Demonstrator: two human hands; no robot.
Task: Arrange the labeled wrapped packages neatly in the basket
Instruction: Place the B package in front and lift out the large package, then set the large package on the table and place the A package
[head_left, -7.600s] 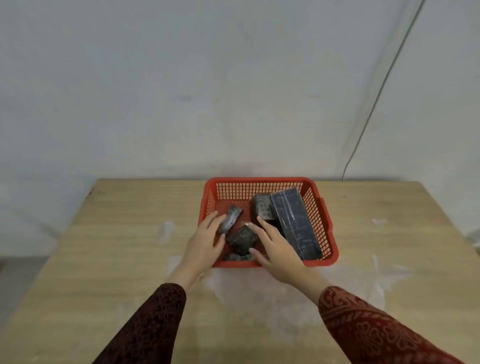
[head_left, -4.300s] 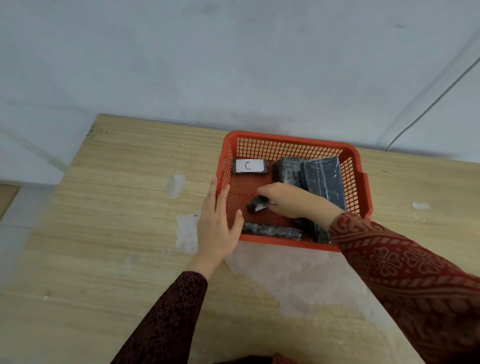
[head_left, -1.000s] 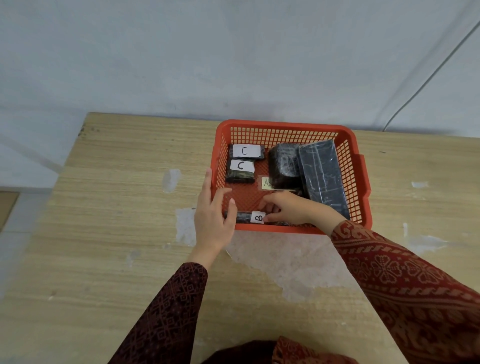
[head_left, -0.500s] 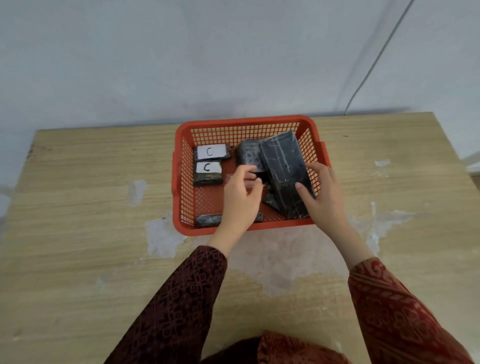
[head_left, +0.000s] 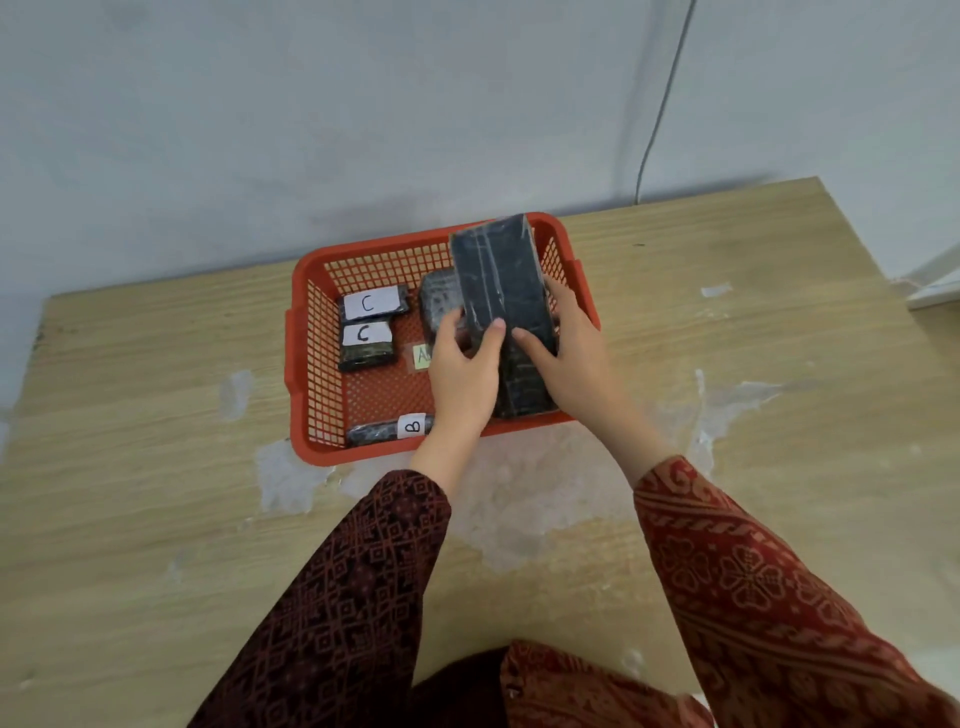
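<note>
Since half a second ago the large black package (head_left: 503, 306) has tipped up: it lay flat along the right side of the red basket (head_left: 304, 364), and now its far end rises above the back rim while its near end stays low by the front wall. Both hands have moved onto it.

Head view: the left hand (head_left: 464, 371) curls around the package's left edge, thumb on the top face. The right hand (head_left: 569, 353) clasps the right side, thumb across the top. Between them they grip the package.

Four labels can be read. At the basket's back left lie two small dark packages, each with a white label (head_left: 373, 302) marked "C"; the nearer one (head_left: 364, 345) touches the farther one. On the basket floor a pale green label (head_left: 423, 356) shows "A", its remainder hidden by the left hand. Along the front wall lies a thin dark package (head_left: 376, 432) with a white tag reading "B".

The large package is a long block in glossy black wrap with tape seams running down its length; no label shows on its visible face. Just left of it, a shorter dark package (head_left: 439, 301) sits partly behind the left fingers.

The basket stands on a wooden table (head_left: 156, 519) with pale worn patches.
</note>
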